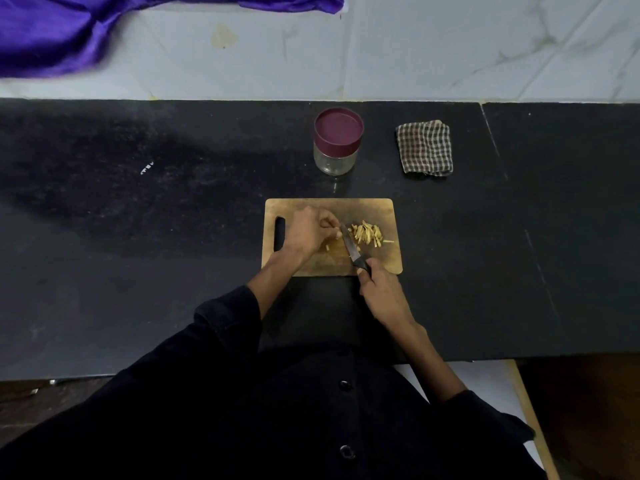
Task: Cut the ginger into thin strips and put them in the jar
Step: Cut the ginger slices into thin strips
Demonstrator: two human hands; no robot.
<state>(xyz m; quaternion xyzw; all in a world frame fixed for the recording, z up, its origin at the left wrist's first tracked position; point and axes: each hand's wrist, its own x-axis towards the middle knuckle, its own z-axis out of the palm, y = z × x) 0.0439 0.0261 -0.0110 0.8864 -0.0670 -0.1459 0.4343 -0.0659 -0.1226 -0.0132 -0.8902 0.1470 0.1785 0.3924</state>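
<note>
The light is dim and even, cool in tone, brightest on the pale tiled wall [450, 46] at the top and far weaker on the black bench [138, 237], whose matte surface swallows detail and carries a broad soft shadow across its left half. The person's dark clothing [277, 427] in the foreground is nearly pure black with little texture visible, and a faint reflection of the jar [338, 142] shows on the bench just in front of it. Wide-angle distortion bows the bench edges toward the corners, the purple cloth [69, 29] at upper left is smeared and soft, and the small ginger strips [367, 233] are only moderately sharp.
</note>
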